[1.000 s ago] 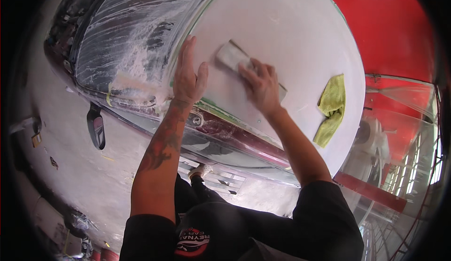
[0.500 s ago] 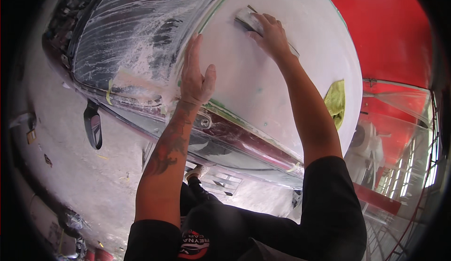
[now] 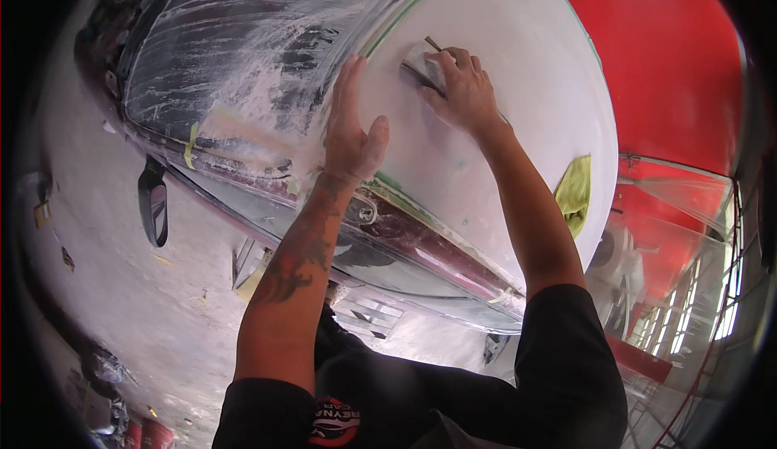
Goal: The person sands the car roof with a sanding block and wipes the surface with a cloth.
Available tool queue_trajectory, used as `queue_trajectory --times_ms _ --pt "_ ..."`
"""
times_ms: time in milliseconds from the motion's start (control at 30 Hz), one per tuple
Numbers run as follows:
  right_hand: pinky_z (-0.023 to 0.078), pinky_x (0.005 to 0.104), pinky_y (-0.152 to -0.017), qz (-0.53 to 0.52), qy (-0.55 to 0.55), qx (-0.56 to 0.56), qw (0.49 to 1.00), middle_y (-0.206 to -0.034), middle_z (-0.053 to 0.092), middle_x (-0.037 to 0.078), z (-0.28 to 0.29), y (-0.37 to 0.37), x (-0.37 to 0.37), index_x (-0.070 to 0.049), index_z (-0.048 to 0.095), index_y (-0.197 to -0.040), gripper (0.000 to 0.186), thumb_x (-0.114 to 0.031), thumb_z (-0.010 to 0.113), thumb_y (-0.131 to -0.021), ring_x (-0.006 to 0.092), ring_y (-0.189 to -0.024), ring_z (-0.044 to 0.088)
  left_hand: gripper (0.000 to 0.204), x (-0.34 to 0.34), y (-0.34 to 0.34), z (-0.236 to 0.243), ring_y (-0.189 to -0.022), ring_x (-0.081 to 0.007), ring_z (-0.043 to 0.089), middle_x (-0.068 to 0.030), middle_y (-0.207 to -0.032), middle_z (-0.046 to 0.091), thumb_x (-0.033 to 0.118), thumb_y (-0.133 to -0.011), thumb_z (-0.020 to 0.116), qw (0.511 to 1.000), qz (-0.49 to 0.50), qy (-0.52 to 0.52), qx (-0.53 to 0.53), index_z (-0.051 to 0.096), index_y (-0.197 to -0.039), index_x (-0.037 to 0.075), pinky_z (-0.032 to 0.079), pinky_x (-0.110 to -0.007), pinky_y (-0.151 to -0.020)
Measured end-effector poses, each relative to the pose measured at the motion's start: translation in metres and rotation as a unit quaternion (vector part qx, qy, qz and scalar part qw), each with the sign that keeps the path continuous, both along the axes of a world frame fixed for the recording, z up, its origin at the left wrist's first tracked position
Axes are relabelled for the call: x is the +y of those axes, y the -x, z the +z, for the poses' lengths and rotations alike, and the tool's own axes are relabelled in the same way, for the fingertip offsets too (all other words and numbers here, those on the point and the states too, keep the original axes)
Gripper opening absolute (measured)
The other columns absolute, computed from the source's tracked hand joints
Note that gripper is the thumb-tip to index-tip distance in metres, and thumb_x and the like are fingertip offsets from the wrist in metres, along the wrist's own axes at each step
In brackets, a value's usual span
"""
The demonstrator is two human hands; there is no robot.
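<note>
A car roof [image 3: 518,52] with a pale, dusty matte coat spreads ahead of me, edged with green tape. My right hand [image 3: 468,93] grips a long sanding block [image 3: 422,62], its flat underside against the roof; my forearm and fingers cover part of it. Nearer the windshield edge, my left hand [image 3: 354,137] rests with fingers stretched and thumb apart, holding nothing. The windshield [image 3: 251,69] beside it is streaked with white dust. On the right side of the roof lies a crumpled yellow-green cloth [image 3: 575,194].
A side mirror [image 3: 154,202] juts out at left above the dusty floor [image 3: 129,287]. Below the roof runs a dark red side rail [image 3: 421,247] with tape on it. At right are a red surface [image 3: 672,52] and clear plastic sheeting [image 3: 688,279].
My right hand has drawn the sanding block a little toward me over the roof. My left hand appears slightly farther right, and the whole view has shifted a bit.
</note>
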State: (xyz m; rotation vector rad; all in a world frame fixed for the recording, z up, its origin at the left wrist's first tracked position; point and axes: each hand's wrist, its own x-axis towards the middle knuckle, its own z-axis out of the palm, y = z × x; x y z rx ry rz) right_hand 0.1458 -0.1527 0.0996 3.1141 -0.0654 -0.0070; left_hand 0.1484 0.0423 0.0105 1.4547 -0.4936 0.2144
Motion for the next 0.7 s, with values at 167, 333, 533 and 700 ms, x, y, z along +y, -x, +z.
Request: queue_trajectory --times_ms 167,333,533,700 --pt "0.050 0.0495 -0.090 0.039 0.017 0.062 0.997 -0.126 0.052 0.016 0.012 -0.017 0.017 -0.029 0.050 -0.137 0.063 -0.036 0.072 -0.078 0.0392 -0.111 0.054 0.074 0.004 -0.001 -0.003 -0.138 -0.0422 0.034 -0.0282 -0.148 0.034 0.033 -0.085 0.054 1.000 0.000 0.002 0.006 0.032 -0.147 -0.002 0.029 -0.047 -0.114" --pt "0.051 0.0488 -0.092 0.043 0.055 0.104 0.992 -0.132 0.049 0.018 0.017 -0.021 0.020 -0.034 0.047 -0.139 0.062 -0.035 0.070 -0.081 0.0427 -0.112 0.053 0.075 0.004 0.000 0.002 -0.139 -0.0396 0.034 -0.0273 -0.147 0.036 0.042 -0.092 0.050 1.000 0.004 0.012 0.011 0.031 -0.146 -0.007 0.025 -0.045 -0.115" --pt "0.050 0.0487 -0.094 0.038 0.021 0.037 0.998 -0.134 0.049 0.016 -0.001 -0.016 0.014 -0.028 0.050 -0.137 0.058 -0.033 0.069 -0.083 0.0412 -0.111 0.055 0.069 0.014 -0.005 -0.005 -0.139 -0.0401 0.033 -0.0265 -0.148 0.035 0.025 -0.088 0.053 0.995 -0.021 0.074 0.068 0.031 -0.148 -0.001 0.026 -0.046 -0.115" --pt "0.049 0.0471 -0.088 0.052 -0.042 -0.044 0.997 -0.120 0.059 0.012 -0.009 0.001 0.018 -0.017 0.065 -0.121 0.042 -0.023 0.073 -0.080 0.0363 -0.101 0.059 0.059 0.085 -0.001 -0.012 -0.140 -0.0371 0.032 -0.0232 -0.151 0.033 0.025 -0.098 0.044 0.974 0.127 0.098 0.161 0.030 -0.148 -0.001 0.024 -0.044 -0.115"
